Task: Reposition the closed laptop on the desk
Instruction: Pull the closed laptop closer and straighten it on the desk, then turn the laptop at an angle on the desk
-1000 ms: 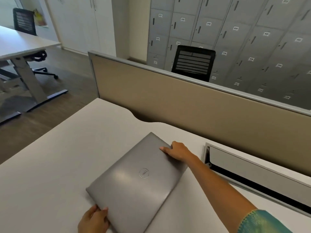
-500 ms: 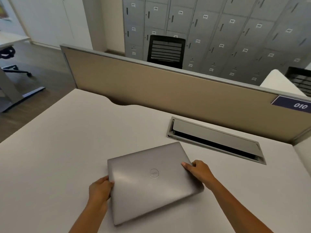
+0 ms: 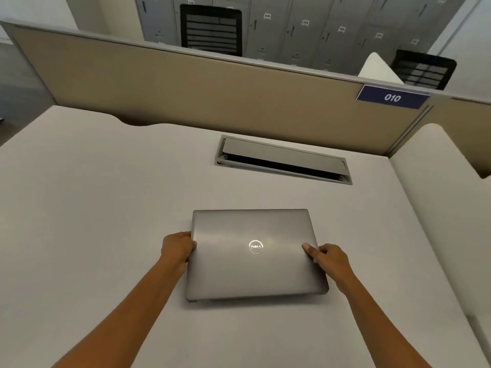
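A closed grey laptop (image 3: 252, 272) with a round logo on its lid lies flat on the white desk (image 3: 93, 221), square to me in the middle. My left hand (image 3: 177, 248) grips its left edge, thumb on the lid. On the opposite side, my right hand (image 3: 328, 258) holds the right edge with the thumb resting on top. Both arms reach in from the bottom of the view.
A cable hatch (image 3: 283, 160) with its flap raised sits in the desk behind the laptop. A tan partition (image 3: 186, 86) with a blue "010" label (image 3: 392, 97) closes the far side. An adjoining white desk (image 3: 451, 195) lies right. Black chairs and grey lockers stand beyond.
The laptop has turned from a slanted position to square with me and slid toward the desk's middle. Both hands shifted to its left and right edges; my view swung right and down.
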`<state>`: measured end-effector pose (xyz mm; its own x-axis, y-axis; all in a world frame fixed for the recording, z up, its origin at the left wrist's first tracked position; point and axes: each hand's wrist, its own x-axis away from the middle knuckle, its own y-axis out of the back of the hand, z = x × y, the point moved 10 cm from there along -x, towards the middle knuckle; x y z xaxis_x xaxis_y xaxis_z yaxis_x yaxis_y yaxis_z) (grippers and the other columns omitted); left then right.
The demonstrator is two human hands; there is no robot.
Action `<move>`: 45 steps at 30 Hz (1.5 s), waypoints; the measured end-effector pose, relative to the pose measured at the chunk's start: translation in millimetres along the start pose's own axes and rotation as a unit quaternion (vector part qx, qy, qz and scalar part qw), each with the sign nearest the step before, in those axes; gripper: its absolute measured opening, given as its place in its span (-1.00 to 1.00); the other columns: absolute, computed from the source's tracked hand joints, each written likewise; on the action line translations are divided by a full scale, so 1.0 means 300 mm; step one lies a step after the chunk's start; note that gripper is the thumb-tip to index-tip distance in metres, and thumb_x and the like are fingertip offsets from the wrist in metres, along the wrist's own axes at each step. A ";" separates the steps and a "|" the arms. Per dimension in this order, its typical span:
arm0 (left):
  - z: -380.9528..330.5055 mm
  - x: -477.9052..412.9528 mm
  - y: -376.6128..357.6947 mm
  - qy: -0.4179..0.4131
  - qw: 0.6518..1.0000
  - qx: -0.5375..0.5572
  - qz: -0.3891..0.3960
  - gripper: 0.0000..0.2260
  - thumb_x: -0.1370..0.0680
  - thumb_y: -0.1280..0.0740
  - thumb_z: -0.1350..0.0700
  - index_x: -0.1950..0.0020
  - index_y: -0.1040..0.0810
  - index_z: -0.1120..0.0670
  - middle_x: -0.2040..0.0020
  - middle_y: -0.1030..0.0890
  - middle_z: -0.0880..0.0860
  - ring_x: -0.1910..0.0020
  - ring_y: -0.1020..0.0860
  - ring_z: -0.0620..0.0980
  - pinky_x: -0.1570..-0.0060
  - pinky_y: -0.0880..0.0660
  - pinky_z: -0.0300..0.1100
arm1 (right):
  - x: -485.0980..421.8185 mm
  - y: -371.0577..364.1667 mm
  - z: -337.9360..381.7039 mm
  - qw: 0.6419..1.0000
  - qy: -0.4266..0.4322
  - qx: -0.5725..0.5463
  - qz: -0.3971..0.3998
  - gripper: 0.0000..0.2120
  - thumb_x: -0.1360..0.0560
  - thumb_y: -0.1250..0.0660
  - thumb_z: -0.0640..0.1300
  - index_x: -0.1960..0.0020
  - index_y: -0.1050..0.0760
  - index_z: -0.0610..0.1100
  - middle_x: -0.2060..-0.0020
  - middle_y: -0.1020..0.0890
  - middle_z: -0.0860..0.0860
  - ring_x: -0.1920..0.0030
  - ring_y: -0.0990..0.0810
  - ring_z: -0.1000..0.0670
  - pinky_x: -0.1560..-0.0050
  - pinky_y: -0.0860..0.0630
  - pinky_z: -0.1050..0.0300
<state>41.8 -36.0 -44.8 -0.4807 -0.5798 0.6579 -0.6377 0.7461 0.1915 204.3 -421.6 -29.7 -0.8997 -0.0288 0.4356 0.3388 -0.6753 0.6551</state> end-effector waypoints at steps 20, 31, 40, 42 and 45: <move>-0.020 -0.022 -0.122 -0.064 0.986 -0.152 0.003 -0.73 -0.47 -0.28 0.35 -0.13 -0.61 0.21 0.15 -0.55 0.07 0.11 -0.50 0.13 0.08 -0.47 -0.12 | 0.112 0.044 -0.172 0.997 -0.055 0.001 -0.056 -0.56 -0.43 -0.39 0.17 0.33 -0.48 -0.20 0.37 -0.57 -0.14 0.30 -0.52 -0.09 0.22 -0.40 0.07; -0.041 -0.009 -0.132 -0.111 0.969 -0.221 -0.002 -0.68 -0.46 -0.28 0.31 -0.19 -0.59 0.15 -0.05 -0.64 0.16 0.06 -0.55 0.15 0.00 -0.50 -0.08 | 0.125 0.066 -0.165 0.993 -0.081 0.027 -0.087 -0.52 -0.42 -0.40 0.19 0.25 -0.53 -0.27 0.24 -0.67 -0.23 0.18 -0.62 -0.18 0.10 -0.53 -0.03; -0.125 0.049 -0.188 -0.244 0.886 -0.394 -0.030 -0.61 -0.52 -0.28 0.08 -0.34 -0.41 0.09 -0.29 -0.42 0.18 -0.29 -0.36 0.19 -0.27 -0.35 0.11 | 0.371 0.064 -0.182 0.945 -0.086 -0.181 -0.258 -0.78 -0.51 -0.36 -0.01 -0.08 -0.55 -0.12 0.03 -0.59 -0.10 -0.12 -0.48 -0.17 -0.08 -0.46 -0.04; -0.186 0.093 -0.231 -0.344 0.846 -0.405 -0.050 -0.56 -0.53 -0.27 0.07 -0.40 -0.37 0.09 -0.35 -0.39 0.16 -0.34 -0.31 0.18 -0.29 -0.32 0.09 | 0.476 -0.035 -0.219 0.900 -0.138 -0.330 -0.247 -0.96 -0.53 -0.34 -0.13 0.04 -0.55 -0.09 0.09 -0.58 -0.09 0.05 -0.52 -0.10 0.08 -0.45 0.04; -0.240 0.132 -0.347 -0.434 0.783 -0.445 -0.025 -0.60 -0.53 -0.26 0.07 -0.37 -0.41 0.09 -0.36 -0.41 0.13 -0.35 -0.32 0.15 -0.29 -0.33 0.05 | 0.594 -0.295 -0.238 0.808 -0.278 -0.507 -0.114 -0.95 -0.54 -0.30 -0.22 0.01 -0.51 -0.19 0.18 -0.53 -0.13 0.29 -0.45 -0.05 0.40 -0.36 0.17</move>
<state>132.6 -112.9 13.7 -0.9428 -0.3316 -0.0352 -0.1825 0.4249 0.8867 -5.6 -419.7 -54.0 -0.5489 0.3262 0.7696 -0.4705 -0.8816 0.0381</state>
